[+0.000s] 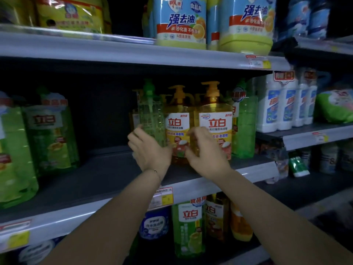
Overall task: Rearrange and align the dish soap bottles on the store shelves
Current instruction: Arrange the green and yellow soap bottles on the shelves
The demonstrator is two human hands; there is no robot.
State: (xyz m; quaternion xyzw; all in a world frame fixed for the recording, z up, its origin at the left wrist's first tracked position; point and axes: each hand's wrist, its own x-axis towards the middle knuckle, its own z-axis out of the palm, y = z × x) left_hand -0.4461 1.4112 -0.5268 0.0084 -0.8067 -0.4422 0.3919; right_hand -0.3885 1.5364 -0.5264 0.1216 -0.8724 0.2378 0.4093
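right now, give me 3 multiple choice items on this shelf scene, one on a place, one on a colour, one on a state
1. Where does the left hand rest?
A. on the green pump bottle
B. on the top shelf
C. on a price tag

2. What colour are the pumps on the two labelled bottles behind the right hand?
A. blue
B. orange-yellow
C. black

3. How does the right orange bottle stand?
A. lying on its side
B. upside down
C. upright on the middle shelf

Answers: 1 A, the fingers curl against the green bottle's lower body. 2 B, both pump heads match the amber liquid. 3 C, its pump points up and its label reads level.
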